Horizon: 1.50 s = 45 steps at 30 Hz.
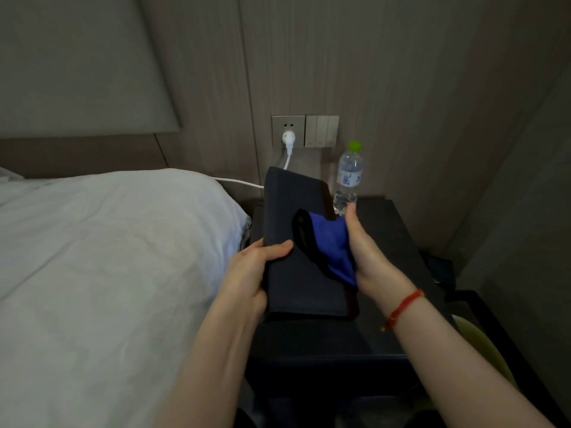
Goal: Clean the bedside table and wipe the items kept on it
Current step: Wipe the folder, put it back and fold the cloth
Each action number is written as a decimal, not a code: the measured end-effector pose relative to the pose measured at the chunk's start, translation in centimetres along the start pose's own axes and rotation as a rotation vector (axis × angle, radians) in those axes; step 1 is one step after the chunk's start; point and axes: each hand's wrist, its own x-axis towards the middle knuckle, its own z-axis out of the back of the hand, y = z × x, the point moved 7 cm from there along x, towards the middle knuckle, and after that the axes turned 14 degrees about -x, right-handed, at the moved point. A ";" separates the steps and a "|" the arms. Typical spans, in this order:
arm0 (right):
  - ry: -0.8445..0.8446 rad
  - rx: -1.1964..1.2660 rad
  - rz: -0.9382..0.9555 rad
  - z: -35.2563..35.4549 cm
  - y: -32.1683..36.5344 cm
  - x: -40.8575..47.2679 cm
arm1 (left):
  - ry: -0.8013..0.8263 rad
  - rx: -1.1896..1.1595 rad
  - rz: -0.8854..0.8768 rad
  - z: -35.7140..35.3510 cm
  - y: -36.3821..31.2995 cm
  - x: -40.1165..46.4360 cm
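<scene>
Left hand (247, 273): dark box (296, 242) is gripped at its left edge, thumb on top, held above bedside table (398, 251) | right hand (364, 251): blue cloth (332, 245) is held bunched against box top | water bottle (347, 180): stood upright at table's back edge | bed (102, 257): seen left

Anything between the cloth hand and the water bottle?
Nothing visible. The right hand, holding the blue cloth, sits just in front of the water bottle; the dark box in the left hand lies beside that path.
</scene>
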 end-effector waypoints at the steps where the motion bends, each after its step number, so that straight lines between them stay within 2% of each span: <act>1: 0.061 0.039 0.013 0.0 0.3 -0.6 | 0.003 -0.009 0.013 0.0 0.0 0.0; 4: 0.194 -0.018 0.102 0.0 0.5 -2.3 | 0.012 -0.026 0.036 -0.2 0.0 -0.1; 5: 0.176 -0.084 0.136 0.2 0.4 -2.5 | 0.014 -0.030 0.045 -0.3 0.1 -0.2; 9: 0.009 -0.242 0.256 0.9 0.7 -2.5 | 0.003 -0.063 0.089 -0.5 1.1 0.0; 13: -0.236 -0.689 0.399 1.5 1.8 -3.0 | -0.047 -0.037 0.088 0.2 1.6 0.2; 16: -0.316 -0.936 0.531 0.4 3.0 -3.6 | -0.057 -0.013 0.044 -0.1 1.9 0.2; 20: -0.225 -0.920 0.677 -1.8 4.1 -4.2 | -0.019 -0.037 0.027 -1.0 2.0 0.2; 25: -0.134 -0.854 0.750 -3.6 3.4 -5.7 | 0.033 -0.136 -0.027 -1.4 1.7 0.6; 31: -0.043 -1.194 0.940 -5.6 0.6 -8.2 | 0.084 -0.280 -0.057 -1.0 1.0 1.3; 33: -0.056 -1.214 0.956 -4.7 0.3 -8.1 | 0.071 -0.294 -0.056 -0.9 1.1 1.1; 35: -0.122 -1.161 0.926 -3.2 0.0 -7.6 | 0.022 -0.309 -0.050 -0.6 1.4 1.0; 37: -0.197 -1.025 0.806 -1.1 -0.5 -6.5 | -0.031 -0.309 -0.047 -0.1 1.5 1.0; 41: -0.351 -0.429 0.313 2.6 -3.3 -4.0 | -0.086 -0.348 -0.012 1.0 2.1 1.2; 43: -0.299 -0.121 0.097 2.4 -4.7 -3.4 | -0.082 -0.360 -0.010 1.1 2.4 1.3; 45: -0.126 0.246 -0.042 0.9 -5.3 -3.5 | -0.065 -0.361 -0.027 1.2 2.8 1.5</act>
